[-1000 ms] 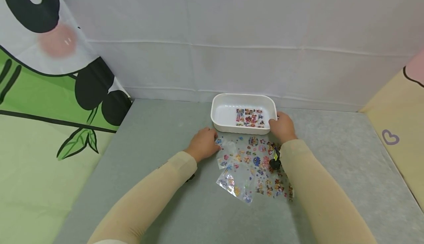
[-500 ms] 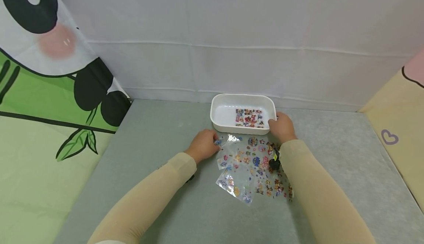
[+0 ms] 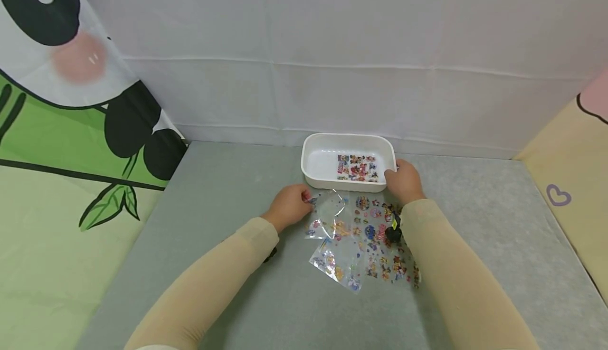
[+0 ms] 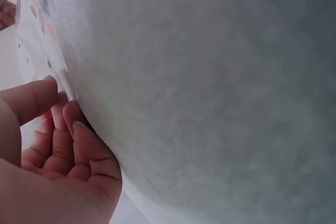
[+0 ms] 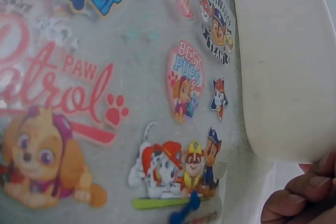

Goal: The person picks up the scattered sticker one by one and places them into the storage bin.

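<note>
My left hand [image 3: 288, 206] pinches the upper left corner of a clear sticker sheet [image 3: 340, 228], whose near part bends up and catches the light. In the left wrist view, thumb and fingertips meet at the edge of this transparent sheet [image 4: 38, 40]. My right hand [image 3: 405, 182] grips the right front corner of a white plastic tray [image 3: 342, 186], thumb over the rim. Inside the tray lies a small sheet of colourful stickers [image 3: 357, 168]. In the right wrist view, cartoon puppy stickers [image 5: 184, 85] lie beside the tray's wall [image 5: 286, 72], and curled fingers [image 5: 294, 198] show under its corner.
More clear sticker sheets [image 3: 339, 265] overlap on the grey table [image 3: 237, 191] in front of the tray, partly under my right forearm. A white cloth wall [image 3: 285, 96] stands close behind the tray. Printed cloths hang at the left [image 3: 114, 144] and right [image 3: 570, 181].
My left hand has drawn slightly left and lifted the sheet's corner; the sheet has shifted left and bent. My right hand stays on the tray.
</note>
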`<state>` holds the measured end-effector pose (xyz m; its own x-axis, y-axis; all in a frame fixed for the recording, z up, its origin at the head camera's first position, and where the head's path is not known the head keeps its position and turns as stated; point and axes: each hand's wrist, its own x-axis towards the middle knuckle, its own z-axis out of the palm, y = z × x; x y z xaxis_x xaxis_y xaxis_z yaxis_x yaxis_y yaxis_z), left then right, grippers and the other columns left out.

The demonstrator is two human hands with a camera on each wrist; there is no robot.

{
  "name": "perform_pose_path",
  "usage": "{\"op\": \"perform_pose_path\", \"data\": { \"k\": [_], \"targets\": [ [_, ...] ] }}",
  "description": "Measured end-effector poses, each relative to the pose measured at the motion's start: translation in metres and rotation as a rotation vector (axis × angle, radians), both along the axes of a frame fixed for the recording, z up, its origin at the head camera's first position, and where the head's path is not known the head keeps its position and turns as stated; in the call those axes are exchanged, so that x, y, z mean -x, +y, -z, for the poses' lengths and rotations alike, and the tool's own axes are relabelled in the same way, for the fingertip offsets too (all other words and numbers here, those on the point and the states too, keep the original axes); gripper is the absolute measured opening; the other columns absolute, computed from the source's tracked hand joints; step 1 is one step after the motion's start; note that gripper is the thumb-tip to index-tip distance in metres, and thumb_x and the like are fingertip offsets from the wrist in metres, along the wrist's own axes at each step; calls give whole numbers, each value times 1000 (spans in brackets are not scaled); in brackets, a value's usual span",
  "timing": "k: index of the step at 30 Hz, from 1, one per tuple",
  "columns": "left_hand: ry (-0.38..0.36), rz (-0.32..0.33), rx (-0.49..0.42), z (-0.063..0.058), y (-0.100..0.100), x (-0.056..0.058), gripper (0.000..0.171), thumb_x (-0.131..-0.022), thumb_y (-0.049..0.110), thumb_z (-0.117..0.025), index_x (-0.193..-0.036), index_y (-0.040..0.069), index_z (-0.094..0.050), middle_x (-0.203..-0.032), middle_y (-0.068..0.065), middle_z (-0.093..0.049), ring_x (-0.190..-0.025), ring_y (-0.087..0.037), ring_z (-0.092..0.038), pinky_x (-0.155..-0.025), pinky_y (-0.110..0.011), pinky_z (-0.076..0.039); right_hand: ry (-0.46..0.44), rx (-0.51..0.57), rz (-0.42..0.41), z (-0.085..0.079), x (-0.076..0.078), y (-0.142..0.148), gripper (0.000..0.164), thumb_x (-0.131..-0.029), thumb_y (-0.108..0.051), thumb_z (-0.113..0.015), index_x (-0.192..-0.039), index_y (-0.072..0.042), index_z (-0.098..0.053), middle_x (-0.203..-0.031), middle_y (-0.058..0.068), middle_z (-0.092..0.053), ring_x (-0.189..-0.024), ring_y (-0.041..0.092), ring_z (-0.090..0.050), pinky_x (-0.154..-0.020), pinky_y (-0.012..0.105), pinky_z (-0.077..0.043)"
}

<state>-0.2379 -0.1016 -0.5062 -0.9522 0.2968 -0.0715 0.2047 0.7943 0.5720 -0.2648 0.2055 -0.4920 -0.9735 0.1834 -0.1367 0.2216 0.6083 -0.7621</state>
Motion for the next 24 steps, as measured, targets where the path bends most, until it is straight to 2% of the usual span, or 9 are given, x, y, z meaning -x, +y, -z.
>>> {"op": "perform_pose_path", "data": {
  "k": [5,10,13,18,24],
  "targets": [
    [-3,3,-55,-1,-4,2,23,-86,7,-77,-77,12,-57,-73,2,-55,-70,-16,-51,-66,-31,-41,-5,6,0,-1,-1,-1,51,-104,-16,-44,-148,10,-44,-140,31,-55,-123,45,-56,-98,58,-49],
    [-26,-10,-63,-4,-3,0,5,-93,9,-72,-89,10,-70,-82,1,-63,-78,-16,-56,-72,-32,-48,-9,11,6,-1,-1,-1,51,-104,-17,-45,-149,9,-45,-140,30,-55,-123,44,-56,-99,58,-48],
    [-40,-21,-62,-6,-2,-1,5,-95,10,-70,-93,10,-74,-85,1,-65,-80,-16,-57,-74,-32,-49,-10,12,7,-1,-1,-1,51,-104,-17,-45,-149,8,-45,-140,30,-55,-124,44,-56,-99,57,-48],
    [-72,-35,-84,-9,-1,-2,5,-95,9,-70,-93,9,-75,-84,1,-67,-79,-16,-58,-72,-31,-49,-8,6,5,-2,0,0,52,-104,-17,-45,-149,8,-45,-141,30,-55,-125,44,-55,-102,57,-47],
    [-136,-35,-152,-9,-1,-2,3,-93,9,-72,-93,6,-75,-79,1,-68,-73,-14,-61,-67,-28,-49,-7,0,4,-2,0,0,52,-104,-18,-45,-149,8,-45,-142,29,-54,-127,44,-54,-104,57,-45]
  ]
}}
